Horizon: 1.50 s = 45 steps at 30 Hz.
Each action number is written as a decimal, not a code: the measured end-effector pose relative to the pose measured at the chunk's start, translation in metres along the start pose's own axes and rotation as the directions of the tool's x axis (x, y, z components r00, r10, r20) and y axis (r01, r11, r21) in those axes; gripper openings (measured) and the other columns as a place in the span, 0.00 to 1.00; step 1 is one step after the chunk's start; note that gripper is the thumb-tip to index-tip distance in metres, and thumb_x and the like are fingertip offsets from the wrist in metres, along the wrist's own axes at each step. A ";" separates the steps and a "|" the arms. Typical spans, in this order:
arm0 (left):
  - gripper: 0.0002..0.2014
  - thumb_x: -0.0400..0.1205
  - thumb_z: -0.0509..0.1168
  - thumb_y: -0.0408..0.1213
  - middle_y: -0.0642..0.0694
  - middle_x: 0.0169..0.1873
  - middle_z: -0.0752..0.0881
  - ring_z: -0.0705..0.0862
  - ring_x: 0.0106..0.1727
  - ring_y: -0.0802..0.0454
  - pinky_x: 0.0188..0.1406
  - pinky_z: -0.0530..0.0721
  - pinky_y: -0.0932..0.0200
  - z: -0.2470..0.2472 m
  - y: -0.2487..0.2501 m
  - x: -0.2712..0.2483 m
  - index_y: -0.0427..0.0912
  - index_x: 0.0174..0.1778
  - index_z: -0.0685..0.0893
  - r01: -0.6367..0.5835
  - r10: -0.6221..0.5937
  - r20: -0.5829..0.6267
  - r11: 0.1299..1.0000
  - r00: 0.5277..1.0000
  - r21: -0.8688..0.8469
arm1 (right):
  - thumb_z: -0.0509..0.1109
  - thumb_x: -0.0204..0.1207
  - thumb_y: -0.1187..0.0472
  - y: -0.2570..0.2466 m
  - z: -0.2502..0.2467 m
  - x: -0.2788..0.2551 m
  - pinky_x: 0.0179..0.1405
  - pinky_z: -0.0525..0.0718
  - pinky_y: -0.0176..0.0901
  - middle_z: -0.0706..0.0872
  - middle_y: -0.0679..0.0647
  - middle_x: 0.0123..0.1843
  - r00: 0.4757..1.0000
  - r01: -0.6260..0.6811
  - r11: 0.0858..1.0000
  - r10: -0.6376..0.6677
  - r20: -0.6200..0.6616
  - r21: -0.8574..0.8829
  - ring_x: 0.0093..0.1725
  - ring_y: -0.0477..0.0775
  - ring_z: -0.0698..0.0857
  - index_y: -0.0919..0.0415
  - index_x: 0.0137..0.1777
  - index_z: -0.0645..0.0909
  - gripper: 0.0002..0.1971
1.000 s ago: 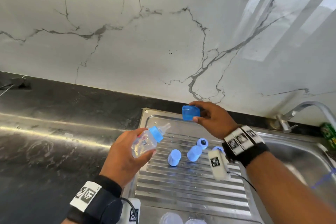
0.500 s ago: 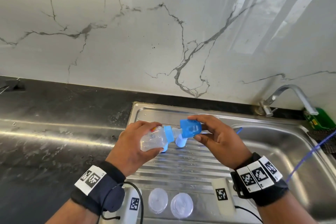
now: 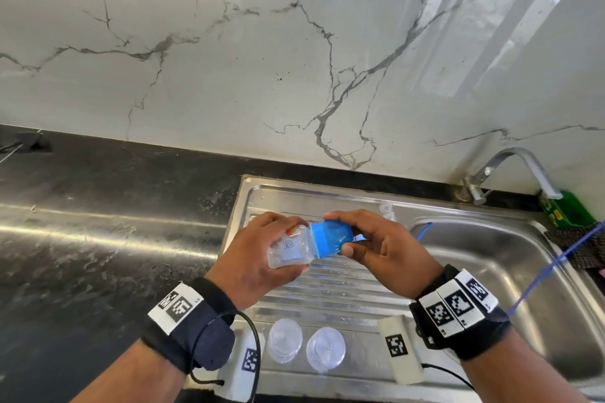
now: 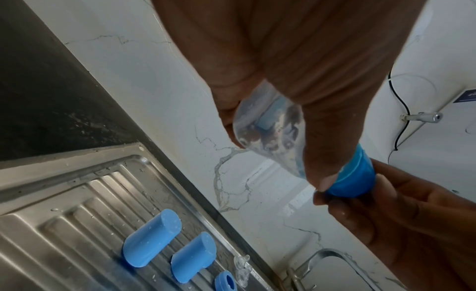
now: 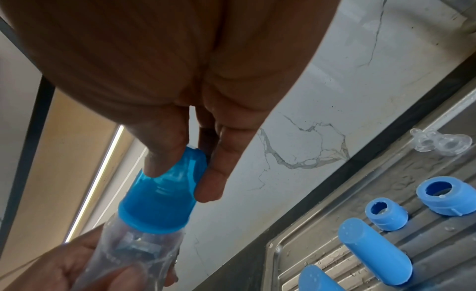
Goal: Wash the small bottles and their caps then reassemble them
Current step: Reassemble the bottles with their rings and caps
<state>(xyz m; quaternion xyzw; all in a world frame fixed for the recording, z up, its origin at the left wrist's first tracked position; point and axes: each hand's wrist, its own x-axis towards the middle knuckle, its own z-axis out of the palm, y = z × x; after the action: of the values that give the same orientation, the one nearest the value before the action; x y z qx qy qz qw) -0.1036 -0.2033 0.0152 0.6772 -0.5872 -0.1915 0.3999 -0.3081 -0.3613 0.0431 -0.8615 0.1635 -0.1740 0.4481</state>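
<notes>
the left hand [image 3: 252, 267] wraps its fingers round a small see-through bottle [image 3: 289, 252], held sideways above the ribbed shiny metal draining board [image 3: 327, 291]. the right hand [image 3: 381, 247] pinches a smooth clear-blue cap [image 3: 330, 238] sitting over the bottle's neck. the wrist views show two rounded blue caps [image 4: 150, 237] and two blue rings [image 5: 387, 214] lying on the board; the head view hides them but shows two clear round bottles [image 3: 284, 339] near the front edge.

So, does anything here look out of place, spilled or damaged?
Nothing looks damaged or spilled. The left hand holds the clear bottle and the right hand fits the blue cap on it. Loose blue parts and clear teats lie on the wet drainboard, not yet assembled.
</notes>
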 end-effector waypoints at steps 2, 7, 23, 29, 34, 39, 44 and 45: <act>0.29 0.73 0.81 0.45 0.57 0.57 0.82 0.81 0.56 0.59 0.54 0.79 0.72 0.000 0.002 -0.001 0.52 0.70 0.82 0.002 -0.002 -0.005 1.000 1.000 -0.011 | 0.72 0.81 0.58 0.000 -0.001 0.004 0.61 0.86 0.41 0.85 0.48 0.63 1.000 0.024 0.998 -0.024 0.013 -0.050 0.62 0.53 0.85 0.55 0.74 0.80 0.21; 0.29 0.73 0.81 0.44 0.58 0.58 0.79 0.78 0.58 0.62 0.55 0.76 0.76 0.002 0.004 0.002 0.53 0.71 0.81 -0.006 0.006 0.007 0.999 1.000 0.052 | 0.66 0.83 0.45 0.001 0.002 0.009 0.42 0.86 0.38 0.89 0.49 0.39 0.992 -0.117 0.992 0.119 0.045 -0.036 0.36 0.47 0.89 0.56 0.68 0.82 0.20; 0.30 0.71 0.71 0.67 0.63 0.57 0.80 0.75 0.60 0.60 0.66 0.75 0.49 0.019 -0.023 0.027 0.63 0.68 0.76 0.184 -0.192 0.011 0.957 0.981 0.226 | 0.68 0.75 0.38 0.009 0.018 0.043 0.28 0.84 0.42 0.88 0.58 0.30 0.961 -0.257 0.955 0.268 -0.062 0.148 0.24 0.50 0.84 0.56 0.54 0.89 0.23; 0.33 0.69 0.82 0.54 0.50 0.56 0.82 0.81 0.54 0.52 0.54 0.77 0.57 0.001 -0.076 0.071 0.47 0.67 0.81 0.391 -0.384 -0.116 0.920 0.916 0.037 | 0.69 0.75 0.41 0.044 0.016 0.036 0.33 0.86 0.41 0.91 0.51 0.41 0.945 -0.293 0.947 0.307 -0.109 0.131 0.31 0.49 0.88 0.50 0.64 0.86 0.22; 0.30 0.67 0.85 0.50 0.53 0.53 0.89 0.87 0.56 0.49 0.60 0.83 0.52 -0.001 -0.131 0.114 0.51 0.63 0.84 0.517 -0.519 -0.252 0.852 0.817 -0.080 | 0.71 0.78 0.47 0.070 0.009 0.011 0.35 0.82 0.37 0.91 0.51 0.41 0.925 -0.339 0.929 0.358 -0.128 0.151 0.30 0.49 0.87 0.47 0.64 0.85 0.16; 0.29 0.70 0.84 0.40 0.53 0.55 0.86 0.84 0.54 0.52 0.59 0.79 0.59 0.013 -0.155 0.144 0.47 0.67 0.82 0.543 -0.542 -0.267 0.836 0.797 -0.078 | 0.72 0.82 0.54 0.082 0.001 -0.005 0.37 0.82 0.36 0.92 0.49 0.41 0.905 -0.386 0.910 0.406 -0.129 0.153 0.31 0.48 0.86 0.44 0.62 0.86 0.11; 0.28 0.71 0.82 0.37 0.45 0.59 0.88 0.86 0.57 0.46 0.62 0.80 0.55 0.023 -0.167 0.158 0.43 0.66 0.82 0.576 -0.553 -0.230 0.817 0.801 0.039 | 0.72 0.82 0.55 0.090 -0.001 -0.012 0.37 0.81 0.34 0.92 0.48 0.42 0.883 -0.433 0.887 0.453 -0.125 0.159 0.32 0.49 0.86 0.45 0.60 0.87 0.09; 0.27 0.72 0.82 0.37 0.44 0.59 0.88 0.86 0.59 0.44 0.62 0.79 0.55 0.024 -0.169 0.157 0.43 0.67 0.82 0.585 -0.560 -0.215 0.808 0.800 0.073 | 0.72 0.82 0.54 0.090 0.000 -0.012 0.37 0.81 0.33 0.92 0.47 0.42 0.880 -0.441 0.883 0.461 -0.119 0.161 0.32 0.49 0.86 0.44 0.60 0.87 0.09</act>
<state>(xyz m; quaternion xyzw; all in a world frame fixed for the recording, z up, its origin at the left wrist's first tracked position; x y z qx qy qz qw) 0.0243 -0.3618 -0.0958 0.8631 -0.3271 -0.2003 0.3285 -0.3302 -0.4055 -0.0336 -0.7528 0.3822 -0.1410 0.5170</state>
